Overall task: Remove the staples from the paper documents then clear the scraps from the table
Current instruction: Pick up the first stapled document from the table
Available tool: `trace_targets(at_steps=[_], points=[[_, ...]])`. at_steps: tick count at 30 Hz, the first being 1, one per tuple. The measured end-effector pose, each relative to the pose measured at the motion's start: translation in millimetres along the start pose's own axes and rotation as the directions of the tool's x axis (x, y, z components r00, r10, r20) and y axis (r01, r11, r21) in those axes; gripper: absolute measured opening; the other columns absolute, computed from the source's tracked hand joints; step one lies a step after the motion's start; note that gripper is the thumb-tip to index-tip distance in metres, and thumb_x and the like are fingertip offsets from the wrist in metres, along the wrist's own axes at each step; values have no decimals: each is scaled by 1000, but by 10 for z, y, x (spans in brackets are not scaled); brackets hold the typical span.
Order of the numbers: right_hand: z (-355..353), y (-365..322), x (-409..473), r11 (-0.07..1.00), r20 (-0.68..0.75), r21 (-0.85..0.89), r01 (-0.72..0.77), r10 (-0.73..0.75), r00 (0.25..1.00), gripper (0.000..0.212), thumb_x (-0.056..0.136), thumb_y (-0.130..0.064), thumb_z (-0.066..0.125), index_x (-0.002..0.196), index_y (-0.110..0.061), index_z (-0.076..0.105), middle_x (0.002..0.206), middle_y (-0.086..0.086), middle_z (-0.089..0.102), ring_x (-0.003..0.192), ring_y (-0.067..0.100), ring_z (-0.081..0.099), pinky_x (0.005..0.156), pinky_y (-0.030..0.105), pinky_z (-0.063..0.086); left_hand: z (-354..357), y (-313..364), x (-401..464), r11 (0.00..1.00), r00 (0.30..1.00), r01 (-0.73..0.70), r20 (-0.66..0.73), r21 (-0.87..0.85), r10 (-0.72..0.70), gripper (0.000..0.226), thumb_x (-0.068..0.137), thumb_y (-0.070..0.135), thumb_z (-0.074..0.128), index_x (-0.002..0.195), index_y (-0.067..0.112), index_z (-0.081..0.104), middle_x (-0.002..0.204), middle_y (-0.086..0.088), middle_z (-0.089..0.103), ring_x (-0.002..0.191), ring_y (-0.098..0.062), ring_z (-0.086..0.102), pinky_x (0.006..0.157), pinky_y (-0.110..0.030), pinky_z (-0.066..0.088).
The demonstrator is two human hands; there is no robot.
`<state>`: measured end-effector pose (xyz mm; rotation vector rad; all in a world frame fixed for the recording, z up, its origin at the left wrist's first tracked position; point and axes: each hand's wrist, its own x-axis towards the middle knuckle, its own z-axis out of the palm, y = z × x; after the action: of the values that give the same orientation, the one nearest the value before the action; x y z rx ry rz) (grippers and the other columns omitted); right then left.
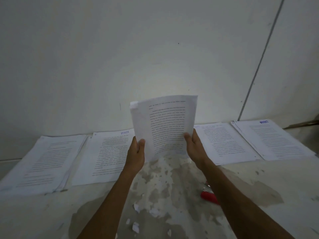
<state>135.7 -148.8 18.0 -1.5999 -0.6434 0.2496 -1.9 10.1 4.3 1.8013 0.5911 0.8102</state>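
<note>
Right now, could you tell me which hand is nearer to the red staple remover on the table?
Right. The right hand holds the raised document above and beyond the red staple remover; the left hand grips its opposite edge, farther left.

Bare stained table (172,183) runs open down the frame's centre between the forearms; four paper stacks (107,156) line the back edge left and right, white scraps (136,226) dot the lower centre, and a red tool (208,196) (partly hidden) lies beside the right forearm
</note>
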Motion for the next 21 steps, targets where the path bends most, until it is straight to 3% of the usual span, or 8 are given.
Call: trace_targets(at_steps=[2,4,6,9,12,16,19,21], points=[[-21,5,-11,999,-18,-31,13,-14,1000,32,107,-32,34,137,-23,41,127,-3,54,111,14,55,96,36,50,-1,39,-32,1000,999,-12,-40,21,13,47,103,33,39,148,22,30,144,11,36,138,-15,32,112,-27,22],[-63,-33,-104,997,-30,-52,55,-57,998,32,107,-32,34,137,-22,41,128,-3,53,111,14,53,97,36,48,-24,98,-140,999,998,-30,-52,14,30,51,103,34,38,150,19,28,153,4,32,141,-17,30,118,-34,20],[-118,-110,-239,993,-40,-69,97,-100,994,33,107,-34,35,135,-21,43,127,-1,55,113,17,55,98,37,48,-71,170,-285,999,999,-39,-33,-15,39,52,103,36,38,151,19,28,153,0,36,140,-19,34,117,-42,28],[-246,-244,-588,985,-61,-95,145,-151,987,33,106,-34,35,133,-17,46,126,2,59,113,20,57,100,41,50,-186,326,-617,993,997,-71,-25,-97,69,37,102,28,45,137,20,50,130,5,58,121,-17,54,92,-27,48],[-392,-351,-969,982,-64,-99,160,-167,984,33,106,-33,38,133,-17,48,125,2,61,115,22,58,101,44,49,-315,568,-885,980,999,-49,-24,-191,45,22,96,22,54,115,25,64,104,14,68,101,-13,63,68,-17,48],[-523,-395,-1451,978,24,-147,149,-147,989,33,106,-33,38,135,-21,47,126,-2,59,116,18,57,102,43,49,-437,867,-1115,937,995,80,78,-341,-57,12,93,35,59,103,32,65,106,6,71,96,-18,67,76,-34,54],[-594,-481,-1667,976,58,-171,136,-127,990,27,104,-31,43,130,-23,46,125,0,59,114,22,59,95,41,52,-442,918,-1252,959,997,57,63,-276,-40,25,97,38,53,117,25,61,115,1,67,103,-20,64,91,-42,52],[-620,-667,-1702,963,-35,-219,155,-167,985,33,102,-29,50,133,-26,40,128,6,58,105,21,62,86,40,54,-428,912,-1347,972,999,1,32,-235,7,35,99,38,49,129,21,56,121,2,63,109,-19,59,98,-39,47]])
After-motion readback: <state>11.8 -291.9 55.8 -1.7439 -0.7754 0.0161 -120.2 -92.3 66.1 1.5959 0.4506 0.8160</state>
